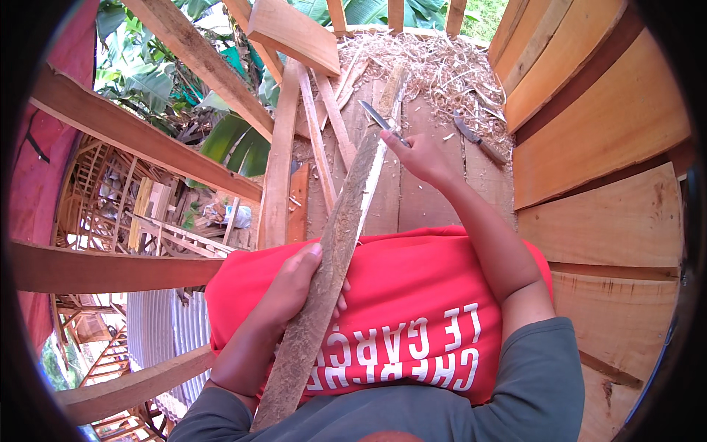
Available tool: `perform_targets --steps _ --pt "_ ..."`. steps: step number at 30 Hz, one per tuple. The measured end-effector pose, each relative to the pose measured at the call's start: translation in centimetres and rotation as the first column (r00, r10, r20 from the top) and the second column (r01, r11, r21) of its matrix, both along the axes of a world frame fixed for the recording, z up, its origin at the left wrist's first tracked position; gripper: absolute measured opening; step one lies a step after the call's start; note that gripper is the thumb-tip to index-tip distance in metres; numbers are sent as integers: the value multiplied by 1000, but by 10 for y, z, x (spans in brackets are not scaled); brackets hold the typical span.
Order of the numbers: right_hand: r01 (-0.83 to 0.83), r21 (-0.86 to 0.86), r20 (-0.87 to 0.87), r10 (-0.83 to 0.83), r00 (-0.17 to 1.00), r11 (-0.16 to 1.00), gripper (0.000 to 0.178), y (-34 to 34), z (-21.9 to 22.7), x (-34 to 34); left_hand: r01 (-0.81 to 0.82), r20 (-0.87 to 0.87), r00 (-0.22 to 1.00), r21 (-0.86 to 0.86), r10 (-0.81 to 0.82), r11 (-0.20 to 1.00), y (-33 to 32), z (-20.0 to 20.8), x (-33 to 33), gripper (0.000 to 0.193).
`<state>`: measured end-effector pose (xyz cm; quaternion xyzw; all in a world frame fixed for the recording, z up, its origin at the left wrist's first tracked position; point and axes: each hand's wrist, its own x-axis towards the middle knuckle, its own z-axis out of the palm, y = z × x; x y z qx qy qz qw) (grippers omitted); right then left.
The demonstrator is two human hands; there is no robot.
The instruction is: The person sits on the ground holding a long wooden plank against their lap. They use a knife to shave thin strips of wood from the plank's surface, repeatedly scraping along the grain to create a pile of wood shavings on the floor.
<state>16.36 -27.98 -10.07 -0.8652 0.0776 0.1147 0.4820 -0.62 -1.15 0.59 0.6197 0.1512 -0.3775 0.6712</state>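
1. One long rough wooden stick (335, 250) runs from the person's lap, at about 6 o'clock in the view, up and away toward 12 o'clock, tilted slightly right at its far end. Its near face is coarse and grey-brown; a paler, freshly cut edge shows along its upper right side.
2. The left hand (294, 291) is clamped around the stick's lower half, thumb on top, fingers wrapped beneath, pressing it against the red shirt.
3. The right hand (420, 156) is closed on one knife (381, 118), whose blade points to about 10 o'clock and lies against the stick's upper part. The two hands are well apart along the stick.
4. A second blade, a curved chopper (475, 138) with a dark handle, lies on the plank floor at about 1 o'clock from the right hand, near the shavings.
5. One heap of pale wood shavings (434, 70) covers the far floor at 12 o'clock.
6. Several thin pale slats (324, 125), at least three, lie on the floor at about 11 o'clock, beside the stick's far end.
7. One wide curved board (278, 162) stands just left of the slats.
8. A wall of broad orange-brown planks (596, 132) fills the 3 o'clock side.
9. Three heavy beams (132, 140) cross the 9 o'clock side, with green leaves and a bamboo frame beyond them.
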Motion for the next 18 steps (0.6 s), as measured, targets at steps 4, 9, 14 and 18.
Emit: perform_targets --steps 4,9,14,18 --pt "1 40 135 -6 991 999 69 2 -29 2 17 -1 1000 13 -17 1000 -2 2 1 48" --pt "179 493 -396 36 917 851 64 6 -5 2 12 -2 1000 26 -12 1000 -1 2 0 48" --pt "254 788 -451 245 858 561 63 -12 11 6 12 -4 1000 30 -12 999 1 -3 0 48" --pt "148 751 -110 -100 989 644 61 -32 19 14 14 4 1000 31 -15 999 0 -3 1 48"
